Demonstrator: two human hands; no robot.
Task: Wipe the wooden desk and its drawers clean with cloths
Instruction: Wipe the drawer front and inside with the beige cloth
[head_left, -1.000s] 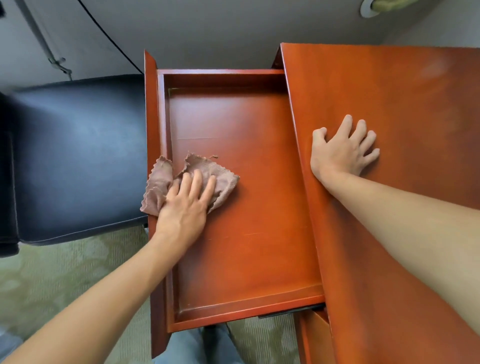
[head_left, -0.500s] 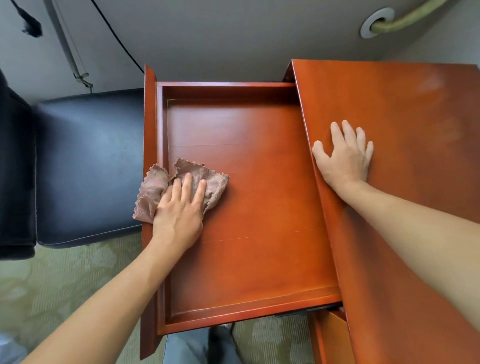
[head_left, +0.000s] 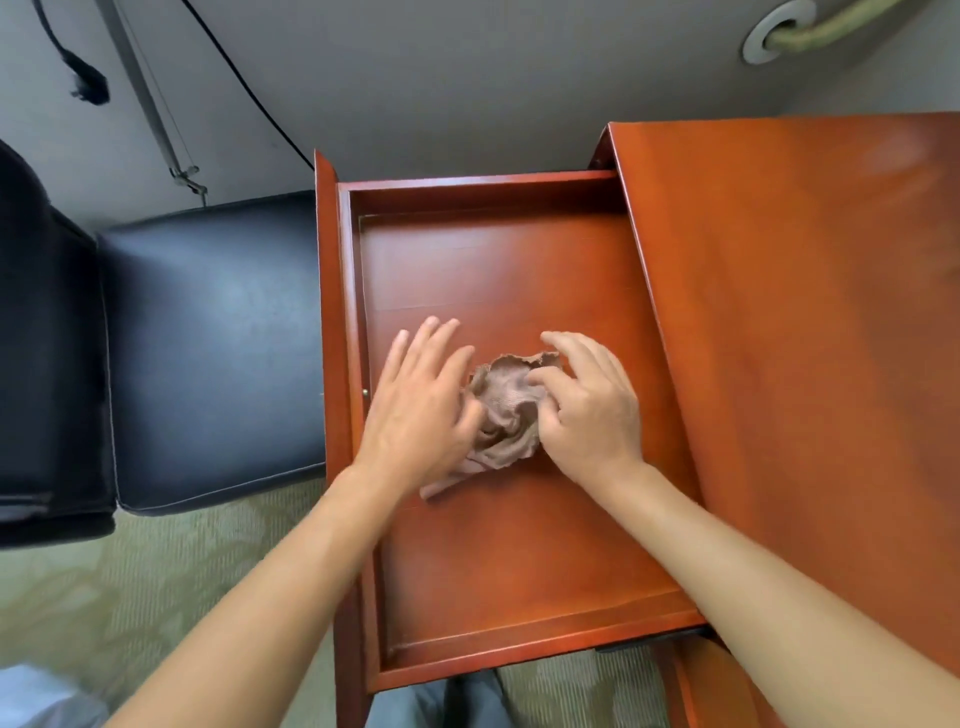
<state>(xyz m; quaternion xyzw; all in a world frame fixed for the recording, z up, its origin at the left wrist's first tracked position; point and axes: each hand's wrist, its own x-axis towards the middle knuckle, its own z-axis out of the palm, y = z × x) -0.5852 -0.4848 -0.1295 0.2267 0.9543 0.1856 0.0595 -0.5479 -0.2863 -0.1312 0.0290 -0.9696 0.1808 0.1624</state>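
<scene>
A red-brown wooden drawer (head_left: 498, 566) stands pulled out from the desk (head_left: 810, 322) on the right. A crumpled brown cloth (head_left: 506, 410) lies on the drawer floor near its middle. My left hand (head_left: 421, 410) rests flat with fingers spread on the cloth's left side. My right hand (head_left: 587, 410) is curled over the cloth's right side, its fingers pinching the fabric. Part of the cloth is hidden under both hands.
A black padded chair (head_left: 208, 353) stands left of the drawer. Green patterned carpet (head_left: 104, 582) lies below it. A grey wall (head_left: 415, 78) with a dark cable (head_left: 244, 88) is behind, and a pipe fitting (head_left: 774, 31) at top right.
The cloth moved from the drawer's left wall to its middle and bunched up. My right hand left the desk top and came down onto the cloth.
</scene>
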